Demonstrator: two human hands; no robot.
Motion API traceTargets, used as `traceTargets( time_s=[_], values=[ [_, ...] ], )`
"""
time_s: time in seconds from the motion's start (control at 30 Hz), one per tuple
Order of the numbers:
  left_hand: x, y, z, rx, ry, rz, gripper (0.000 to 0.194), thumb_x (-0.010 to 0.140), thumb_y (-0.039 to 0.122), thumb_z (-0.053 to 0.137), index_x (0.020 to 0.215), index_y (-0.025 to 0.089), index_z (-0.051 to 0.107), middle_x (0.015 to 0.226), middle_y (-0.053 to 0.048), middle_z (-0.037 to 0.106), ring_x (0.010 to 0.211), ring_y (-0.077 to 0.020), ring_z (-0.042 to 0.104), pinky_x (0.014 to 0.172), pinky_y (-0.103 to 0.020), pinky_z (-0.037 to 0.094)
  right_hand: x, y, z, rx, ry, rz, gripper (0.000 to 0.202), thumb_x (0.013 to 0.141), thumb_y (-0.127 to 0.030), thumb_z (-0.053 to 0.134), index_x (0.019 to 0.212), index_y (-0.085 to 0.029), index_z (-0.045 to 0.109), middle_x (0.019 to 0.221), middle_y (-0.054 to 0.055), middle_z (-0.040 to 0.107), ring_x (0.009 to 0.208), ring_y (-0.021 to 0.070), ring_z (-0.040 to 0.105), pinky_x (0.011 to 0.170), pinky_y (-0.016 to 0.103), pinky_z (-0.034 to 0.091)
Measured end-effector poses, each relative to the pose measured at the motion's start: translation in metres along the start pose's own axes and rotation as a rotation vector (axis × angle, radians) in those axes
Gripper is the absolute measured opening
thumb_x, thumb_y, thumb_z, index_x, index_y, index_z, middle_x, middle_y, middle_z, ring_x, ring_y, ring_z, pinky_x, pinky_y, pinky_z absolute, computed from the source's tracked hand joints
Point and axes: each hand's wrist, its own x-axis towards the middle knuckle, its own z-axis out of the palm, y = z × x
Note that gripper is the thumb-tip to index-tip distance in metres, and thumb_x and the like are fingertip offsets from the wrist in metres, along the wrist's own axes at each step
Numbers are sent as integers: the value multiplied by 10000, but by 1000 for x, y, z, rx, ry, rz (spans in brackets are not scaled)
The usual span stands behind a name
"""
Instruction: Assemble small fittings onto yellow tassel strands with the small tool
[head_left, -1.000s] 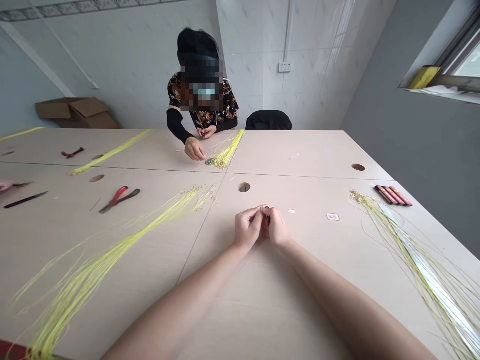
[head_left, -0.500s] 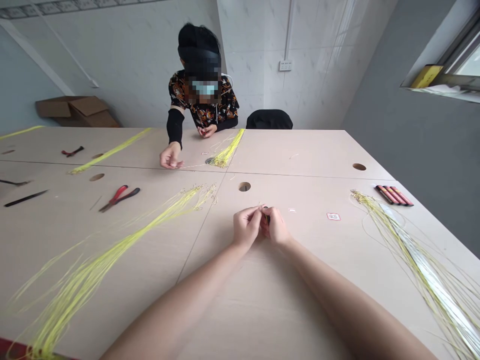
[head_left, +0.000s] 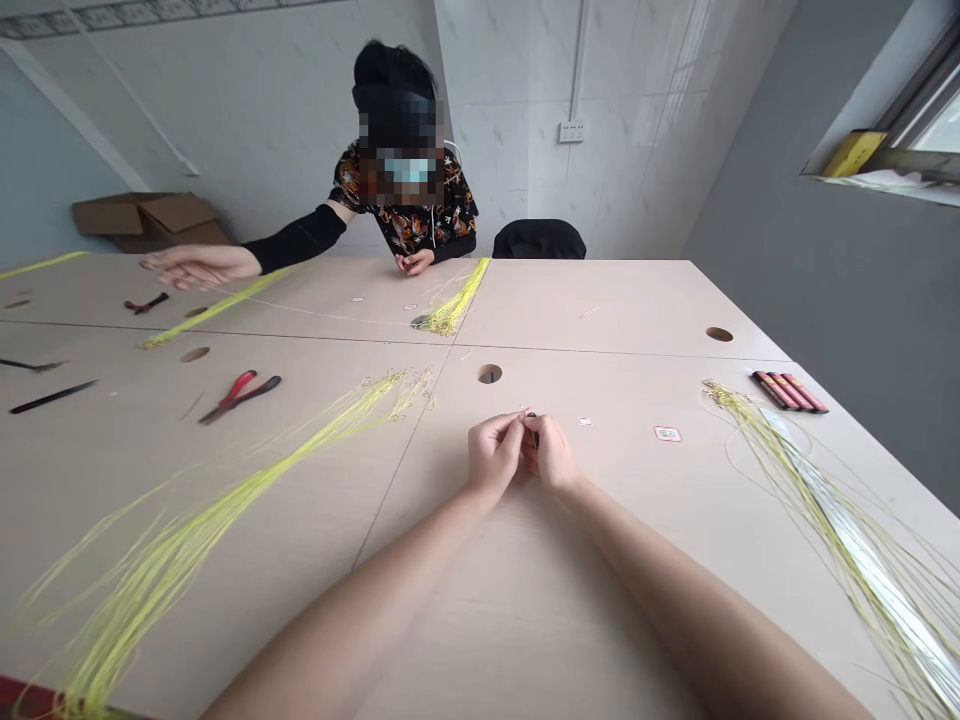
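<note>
In the head view both hands meet in front of me above the table [head_left: 480,610]. My left hand [head_left: 493,455] is closed in a pinch, its fingertips touching those of the other hand; what it pinches is too small to name. My right hand [head_left: 555,455] is closed round a small dark object [head_left: 534,432], mostly hidden by the fingers. A tiny pale tip shows just above the fingertips. Two small paper labels, a plain one [head_left: 584,421] and a red-bordered one [head_left: 667,434], lie to the right of my hands.
Yellow strands [head_left: 247,490] spread on the left, near red-and-black pliers [head_left: 238,396]. More strands [head_left: 806,490] lie on the right beside several red-and-black cylinders [head_left: 789,391]. A round hole [head_left: 490,373] is ahead of my hands. Across the table, a co-worker [head_left: 405,185] reaches out sideways.
My hands stay nearly still, fingertips together. The co-worker's outstretched arm has swung to the left of the view, drawing a thin strand out from the yellow bundle.
</note>
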Motion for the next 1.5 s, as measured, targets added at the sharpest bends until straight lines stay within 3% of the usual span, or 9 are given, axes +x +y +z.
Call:
traceTargets(
  time_s=[0.4,0.57,0.7,0.77,0.87,1.03,1.17,1.5],
  values=[
    [2,1,-2,-40,2,-5,318,766,266,527,469,154,516,465,20,493,476,-91,444,491,-211,379,-5,-7,-2,-51,-43,35,367,825,-345,370,495,-214,275,436,-46,230,419,90,217,398,244,190],
    [7,-4,-4,-31,62,-41,220,754,280,534,625,150,657,541,0,578,540,-119,515,543,-231,422,-8,-7,-2,-106,-72,-62,359,787,-379,455,513,-209,299,444,-56,258,430,78,262,411,230,220],
    [9,-6,-6,-30,93,-52,236,771,283,502,628,157,640,508,15,510,528,-113,482,526,-224,389,-9,-7,-5,-160,51,-167,331,739,-345,548,546,-202,320,457,-65,300,456,74,296,440,223,248],
    [9,-5,-6,-18,91,-35,243,779,278,491,594,164,600,466,37,418,484,-98,414,493,-219,343,-8,-7,-7,-160,125,-169,302,748,-336,550,572,-198,347,465,-68,318,457,74,309,449,223,259],
    [8,-4,-6,10,66,-12,248,782,280,487,576,165,562,471,40,394,481,-95,387,488,-222,319,-5,-5,-10,-102,179,-144,248,774,-340,527,620,-195,398,480,-69,334,451,78,333,457,222,286],
    [6,-2,-6,56,17,6,269,785,297,485,554,165,520,465,41,388,466,-93,370,473,-223,299,-5,-4,-10,-68,163,-160,177,772,-340,527,698,-184,491,571,-48,447,453,73,370,454,220,306],
    [6,-3,-6,101,-6,47,270,787,291,483,556,160,536,495,22,473,491,-100,419,491,-219,327,-6,-5,-9,-59,167,-176,186,783,-359,528,752,-176,531,649,-25,523,458,67,384,448,217,311],
    [4,-1,-5,140,-28,87,265,779,271,485,548,155,545,490,7,499,497,-105,424,485,-223,320,-3,-1,-11,-22,181,-172,225,755,-395,570,749,-172,547,610,-23,523,447,71,382,432,222,296]
  ],
)
